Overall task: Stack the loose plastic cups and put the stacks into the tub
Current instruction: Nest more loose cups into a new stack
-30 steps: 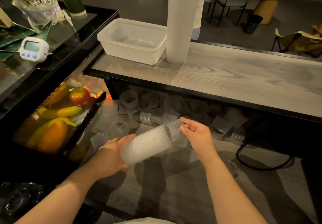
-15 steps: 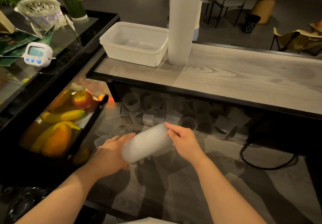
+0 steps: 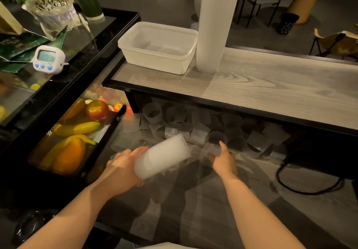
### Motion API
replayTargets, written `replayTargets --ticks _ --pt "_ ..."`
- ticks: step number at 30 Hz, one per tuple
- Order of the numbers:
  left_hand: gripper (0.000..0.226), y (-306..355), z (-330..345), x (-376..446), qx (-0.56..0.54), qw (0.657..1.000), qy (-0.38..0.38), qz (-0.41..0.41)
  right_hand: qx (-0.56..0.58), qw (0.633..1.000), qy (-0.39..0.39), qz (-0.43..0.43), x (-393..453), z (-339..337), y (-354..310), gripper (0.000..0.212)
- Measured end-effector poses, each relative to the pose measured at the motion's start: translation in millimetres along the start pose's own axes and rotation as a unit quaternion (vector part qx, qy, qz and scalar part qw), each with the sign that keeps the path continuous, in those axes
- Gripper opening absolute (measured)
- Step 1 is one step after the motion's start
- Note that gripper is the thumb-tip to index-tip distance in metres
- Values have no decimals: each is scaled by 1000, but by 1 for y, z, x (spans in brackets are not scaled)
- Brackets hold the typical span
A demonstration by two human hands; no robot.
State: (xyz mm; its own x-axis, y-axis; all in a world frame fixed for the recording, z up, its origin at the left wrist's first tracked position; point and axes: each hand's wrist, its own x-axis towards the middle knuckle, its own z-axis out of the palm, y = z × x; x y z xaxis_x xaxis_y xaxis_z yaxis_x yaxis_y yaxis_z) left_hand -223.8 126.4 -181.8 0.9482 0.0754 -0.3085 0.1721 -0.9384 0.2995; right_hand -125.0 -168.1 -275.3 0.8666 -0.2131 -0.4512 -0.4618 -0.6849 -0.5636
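My left hand [image 3: 124, 169] grips the base end of a short stack of clear ribbed cups [image 3: 164, 155], held tilted with its mouth pointing up and right. To the right of that mouth, my right hand [image 3: 222, 157] has its fingers round a single clear cup [image 3: 214, 149] among the loose cups [image 3: 193, 126] lying on the low surface under the shelf. On the wooden shelf [image 3: 271, 89] beyond them stands the white tub [image 3: 157, 47]. A tall stack of cups [image 3: 215, 23] stands upright just right of the tub.
A black mesh tray of fruit [image 3: 75, 136] sits left of the cups. A white timer [image 3: 48, 59] and a woven basket [image 3: 50, 10] stand on the black counter at left. A black cable [image 3: 306, 186] loops at right. Chairs stand in the background.
My right hand pushed a cup onto the stack, then let go and moved right to a loose cup. The stack in my left hand has barely moved.
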Motion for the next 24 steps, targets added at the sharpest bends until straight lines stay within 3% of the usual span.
replayTargets --ticks 9,12,16,19,21,24 --pt "108 -8 -1 1 -30 999 -28 4 -176 981 -47 -70 -4 9 17 64" --pt "108 -8 0 4 -27 999 -39 6 -172 982 7 -76 -12 11 27 42" --pt "109 -4 0 10 -1 999 -52 10 -178 976 84 -91 -20 2 36 43" --pt "110 -1 -2 16 2 998 -65 11 -51 988 127 -76 -18 -11 33 26" --pt "110 0 -2 19 -6 998 -65 19 148 982 102 -58 -15 -21 29 15" --pt "110 0 -1 22 -24 997 -58 35 340 939 46 -5 -14 -34 10 30"
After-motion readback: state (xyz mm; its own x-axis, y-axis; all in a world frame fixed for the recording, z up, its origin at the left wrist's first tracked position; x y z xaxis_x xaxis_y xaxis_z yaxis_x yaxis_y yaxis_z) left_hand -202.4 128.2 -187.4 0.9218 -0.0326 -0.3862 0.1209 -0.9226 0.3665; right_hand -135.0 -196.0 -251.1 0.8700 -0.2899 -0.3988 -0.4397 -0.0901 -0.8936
